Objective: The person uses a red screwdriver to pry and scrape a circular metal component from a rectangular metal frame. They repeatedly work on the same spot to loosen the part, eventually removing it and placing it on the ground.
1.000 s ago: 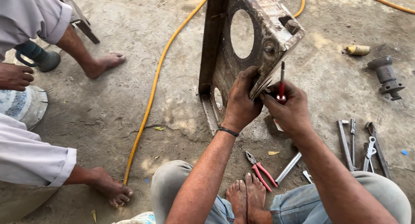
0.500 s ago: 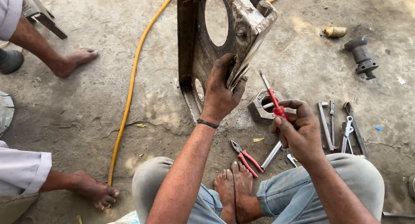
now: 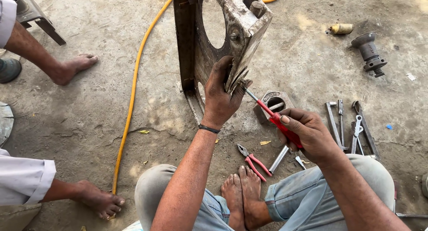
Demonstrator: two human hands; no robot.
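Upright on the concrete floor (image 3: 89,124), the heavy, rigid metal housing (image 3: 196,44) looks best steadied by its thick near corner, where your left hand (image 3: 220,95) is wrapped tight. Your right hand (image 3: 307,133), fisted on the light red-handled screwdriver (image 3: 278,122), aims its tip at that corner, just beside your left fingers.

One head-worn camera looks steeply down and slightly forward from close above the seated person's knees (image 3: 312,186), with the concrete ground (image 3: 98,102) filling the frame from near edge to far (no second view shares it).
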